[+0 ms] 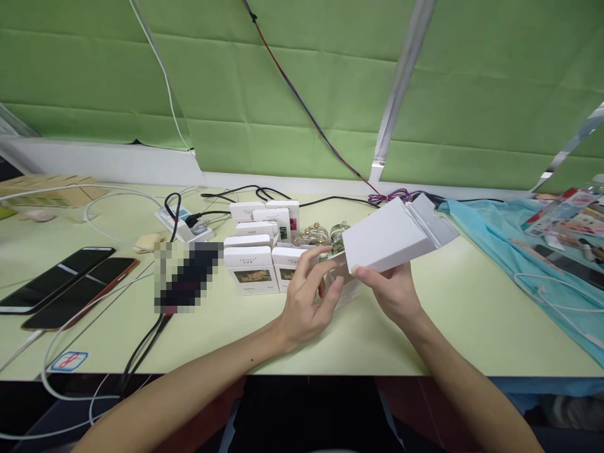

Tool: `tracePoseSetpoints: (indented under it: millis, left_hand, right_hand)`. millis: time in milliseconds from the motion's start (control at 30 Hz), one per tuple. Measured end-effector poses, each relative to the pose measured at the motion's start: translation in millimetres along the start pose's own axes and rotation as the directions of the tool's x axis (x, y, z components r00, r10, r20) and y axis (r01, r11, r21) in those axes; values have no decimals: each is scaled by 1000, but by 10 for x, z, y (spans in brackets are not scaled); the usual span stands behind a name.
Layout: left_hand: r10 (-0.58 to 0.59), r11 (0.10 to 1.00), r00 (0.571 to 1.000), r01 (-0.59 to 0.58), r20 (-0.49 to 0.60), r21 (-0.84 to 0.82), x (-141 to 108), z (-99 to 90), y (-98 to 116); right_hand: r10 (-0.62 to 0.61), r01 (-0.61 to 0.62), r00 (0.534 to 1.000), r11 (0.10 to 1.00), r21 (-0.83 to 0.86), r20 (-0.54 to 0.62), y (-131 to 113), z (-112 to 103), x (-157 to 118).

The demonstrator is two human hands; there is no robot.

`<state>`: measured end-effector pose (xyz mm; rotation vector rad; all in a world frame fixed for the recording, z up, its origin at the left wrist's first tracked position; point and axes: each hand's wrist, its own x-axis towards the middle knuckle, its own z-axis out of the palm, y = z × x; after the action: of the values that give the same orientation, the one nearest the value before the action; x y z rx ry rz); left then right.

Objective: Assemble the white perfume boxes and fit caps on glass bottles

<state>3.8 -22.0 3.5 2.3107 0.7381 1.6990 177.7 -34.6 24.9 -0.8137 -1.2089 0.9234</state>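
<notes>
A plain white box (384, 236) with its end flaps open at the upper right is gripped from below by my right hand (394, 292). My left hand (311, 296) is beside it, its fingers apart and curved, near a clear plastic piece (346, 283) under the box. Whether the left fingers touch that piece is hard to tell. Several white printed boxes (252, 270) stand upright to the left of my left hand. Behind my hands are glass jars with gold-coloured knobs (316, 233), partly hidden by the left fingers and the box.
Two phones (56, 277) lie at the left, with white cables around them. A power strip (184, 223) sits behind a blurred dark object (189, 277). Blue cloth (500, 233) with small items covers the right side. Yellowish boxes (56, 189) are at the back left.
</notes>
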Motion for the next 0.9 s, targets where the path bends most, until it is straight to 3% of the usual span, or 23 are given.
tracePoseSetpoints:
  millis: [367,600,900]
  left_hand:
    - [40,998,998,-42,41,40,-10,-5,-25]
    - [52,999,994,-50,94,-21,5,27,3]
    - [-74,992,997,75,14,-105,17,31,20]
  right_hand:
    - [-1,1,1000,999,-33,-8,36,-30,-5]
    - [9,-9,1000,1000,-8,14,53,-46,-10]
    - [-19,16,999,997,71,32,65,-44,9]
